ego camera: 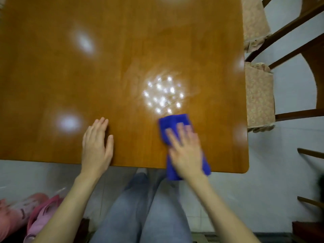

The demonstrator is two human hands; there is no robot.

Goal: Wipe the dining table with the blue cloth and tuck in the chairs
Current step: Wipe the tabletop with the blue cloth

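left hand (97,146) lies flat, fingers straight, on the glossy brown wooden counter (122,50), probably bracing; right hand (185,149) presses the folded blue cloth (173,121) open-palmed at the near edge, seemingly to wipe; right of it, cushioned dark-wood chairs (259,95) await tucking.

Bare forearms, blue-grey trousers (140,207), possibly jeans.

Blue cloth (175,123), orange-brown table (122,41), beige floral-patterned chair cushions (259,95), grey trousers (140,216)
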